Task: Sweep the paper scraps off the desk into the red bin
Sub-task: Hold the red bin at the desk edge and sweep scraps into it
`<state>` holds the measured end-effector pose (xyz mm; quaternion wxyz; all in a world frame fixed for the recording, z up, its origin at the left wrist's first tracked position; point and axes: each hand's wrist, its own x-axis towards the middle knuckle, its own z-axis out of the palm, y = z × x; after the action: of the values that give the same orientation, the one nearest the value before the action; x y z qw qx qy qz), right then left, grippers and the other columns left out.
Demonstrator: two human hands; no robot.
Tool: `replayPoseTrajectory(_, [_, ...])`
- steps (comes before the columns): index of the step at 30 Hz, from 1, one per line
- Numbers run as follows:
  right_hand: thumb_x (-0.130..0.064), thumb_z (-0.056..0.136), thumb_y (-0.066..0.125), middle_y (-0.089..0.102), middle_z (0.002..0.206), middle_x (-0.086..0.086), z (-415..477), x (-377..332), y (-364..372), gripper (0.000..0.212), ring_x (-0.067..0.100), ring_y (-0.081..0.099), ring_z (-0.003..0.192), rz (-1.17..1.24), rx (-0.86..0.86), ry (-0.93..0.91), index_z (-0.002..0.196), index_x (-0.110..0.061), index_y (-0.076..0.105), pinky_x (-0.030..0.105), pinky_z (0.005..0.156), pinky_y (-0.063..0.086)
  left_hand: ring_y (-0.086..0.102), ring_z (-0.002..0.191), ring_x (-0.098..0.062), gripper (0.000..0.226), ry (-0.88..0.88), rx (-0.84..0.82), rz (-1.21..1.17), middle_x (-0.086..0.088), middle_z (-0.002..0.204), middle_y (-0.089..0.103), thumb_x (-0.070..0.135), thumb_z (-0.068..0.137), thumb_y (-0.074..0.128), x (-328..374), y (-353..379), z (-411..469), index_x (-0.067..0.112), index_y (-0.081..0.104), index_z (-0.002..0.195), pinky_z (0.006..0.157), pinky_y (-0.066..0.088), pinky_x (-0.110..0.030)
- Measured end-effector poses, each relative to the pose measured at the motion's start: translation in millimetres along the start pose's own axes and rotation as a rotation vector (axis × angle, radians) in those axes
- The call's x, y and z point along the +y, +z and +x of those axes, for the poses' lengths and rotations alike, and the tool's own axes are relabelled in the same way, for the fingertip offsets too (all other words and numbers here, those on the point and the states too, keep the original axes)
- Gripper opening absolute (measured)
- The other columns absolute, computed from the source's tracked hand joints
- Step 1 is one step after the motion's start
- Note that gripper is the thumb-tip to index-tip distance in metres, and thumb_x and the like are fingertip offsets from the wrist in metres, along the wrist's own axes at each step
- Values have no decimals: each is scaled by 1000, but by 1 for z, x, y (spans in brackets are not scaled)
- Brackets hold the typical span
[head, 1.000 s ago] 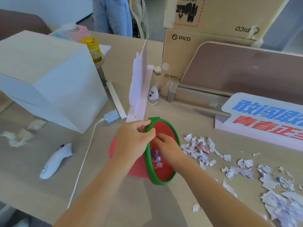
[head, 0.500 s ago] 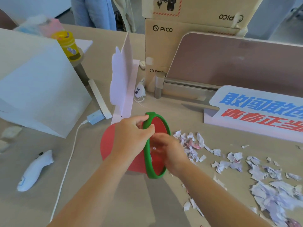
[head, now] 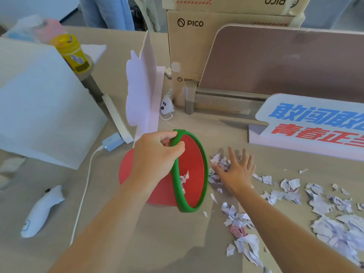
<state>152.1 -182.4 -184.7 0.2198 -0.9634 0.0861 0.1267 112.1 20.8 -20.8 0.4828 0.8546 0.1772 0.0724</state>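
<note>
We're mid-sweep: left hand (head: pixel 157 154) fingers pinch the green rim of the tipped red bin (head: pixel 194 170), mouth facing 3 o'clock; right hand (head: pixel 237 170), fingers spread flat on paper scraps (head: pixel 323 205) w/ more at 4 o'clock. Next: rake toward 9 o'clock, into the mouth

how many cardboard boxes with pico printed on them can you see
3, stacked behind the desk divider: the top box with its logo upside down, the middle box, and the bottom box, mostly hidden by the divider. More may be hidden.
</note>
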Motion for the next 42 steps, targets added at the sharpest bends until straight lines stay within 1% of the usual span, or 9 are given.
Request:
replayPoseTrajectory(3, [-81, 72, 32, -6, 157, 4, 8, 0, 11, 86, 32, -13, 143, -133, -69, -138, 144, -44, 2, 53, 112, -8, 50, 48, 11, 32, -16, 7, 6, 18, 51, 51, 25, 72, 74, 0, 2, 8, 21, 72, 104, 47, 35, -2])
replayPoseTrajectory(8, [-66, 80, 29, 28, 147, -1, 3, 1, 20, 61, 28, 18, 137, -281, 12, -410, 137, -43, 27, 47, 114, 9, 50, 46, 6, 30, -45, -5, 0, 23, 44, 53, 28, 72, 74, -4, 3, 15, 25, 72, 102, 46, 34, -6])
replayPoseTrajectory(11, [-49, 82, 36, 58, 120, 1, -1, 2, 26, 43, 29, 52, 107, -244, 89, -553, 115, -29, 55, 43, 90, 42, 49, 48, 0, 30, -53, 15, -4, 18, 44, 50, 30, 71, 74, -7, 2, 17, 27, 72, 101, 53, 37, -16])
replayPoseTrajectory(13, [-39, 81, 43, 65, 98, 4, -3, 4, 31, 31, 29, 59, 81, -184, 164, -618, 97, -21, 62, 38, 68, 51, 48, 51, -2, 31, -59, 30, -11, 17, 47, 48, 29, 71, 74, -9, 0, 17, 26, 72, 102, 55, 37, -21])
replayPoseTrajectory(18, [-26, 76, 42, 59, 61, 0, -9, 3, 29, 25, 23, 56, 47, -198, 192, -559, 72, -15, 65, 20, 39, 25, 45, 48, -2, 28, -44, 37, -16, 12, 52, 47, 29, 73, 74, -9, -1, 15, 28, 72, 100, 53, 36, -18])
replayPoseTrajectory(24, [-7, 91, 41, 58, 107, 7, -24, 20, 23, 22, 29, 60, 90, -281, -15, -269, 112, -10, 48, 31, 61, 35, 47, 46, 4, 31, -46, 15, -29, 16, 49, 50, 26, 72, 74, -5, 0, 2, 26, 71, 103, 50, 37, -8])
replayPoseTrajectory(28, [-24, 99, 32, 61, 97, 17, -37, -5, -9, 24, 37, 58, 83, 160, 88, -29, 100, -6, 48, 36, 62, 37, 49, 50, 10, 32, -30, 12, -15, 15, 57, 53, 26, 74, 73, -2, -4, -7, 24, 71, 106, 50, 35, -2])
replayPoseTrajectory(33, [-31, 98, 37, 62, 81, 12, -54, -72, -38, 23, 33, 56, 75, 375, 75, -255, 83, -15, 45, 36, 61, 38, 49, 50, 12, 33, -11, 7, 7, 15, 56, 53, 25, 74, 73, 0, -6, -16, 23, 70, 107, 49, 35, -1])
replayPoseTrajectory(42, [-21, 94, 41, 60, 100, 22, -58, -120, -1, 29, 38, 51, 95, 217, -233, -554, 104, 0, 57, 48, 84, 42, 54, 57, 10, 35, -16, 35, -10, 18, 64, 58, 25, 73, 73, -1, -10, -20, 23, 70, 108, 55, 37, 1])
